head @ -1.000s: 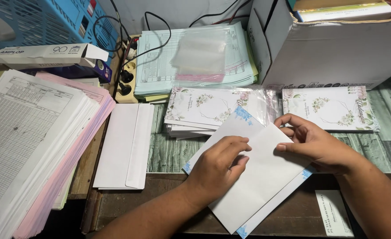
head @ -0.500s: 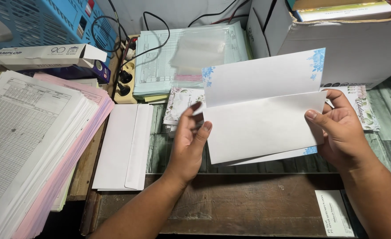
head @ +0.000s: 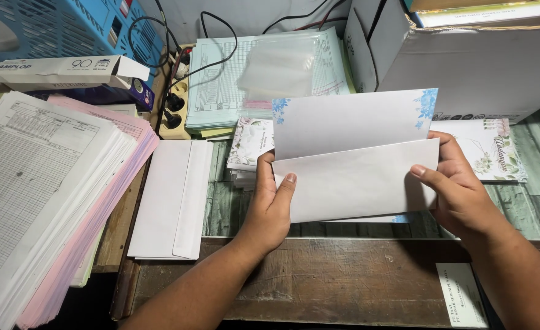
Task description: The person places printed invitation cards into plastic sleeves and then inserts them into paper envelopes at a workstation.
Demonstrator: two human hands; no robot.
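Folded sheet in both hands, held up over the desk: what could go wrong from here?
1. The folded sheet is pinched only at its side edges by the left hand and right hand; its folds look uneven, so pressing now could set a crooked crease.
2. It hangs above the floral cards; lowering it carelessly could scatter them.
3. The envelope stack lies near the left elbow and could be nudged.
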